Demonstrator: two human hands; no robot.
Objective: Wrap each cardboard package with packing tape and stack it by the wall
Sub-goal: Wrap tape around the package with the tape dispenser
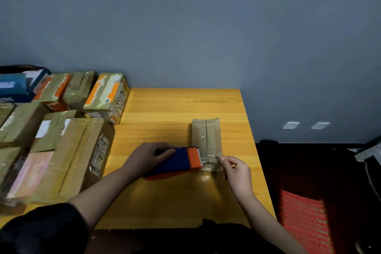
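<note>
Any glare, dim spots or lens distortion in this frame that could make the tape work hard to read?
Head view: glare patch on the table just below the clear tape; the tape itself is faint against the package; wide-angle bending tilts the table edges and stacked boxes; the floor at right is dim; focus soft overall.

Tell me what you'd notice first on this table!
First, the blue and orange tape holder near the table's front, gripped by the left hand. The right hand pinches clear tape pulled from it, across the near end of a small package lying on the yellow table. A heap of taped boxes fills the left side.
</note>
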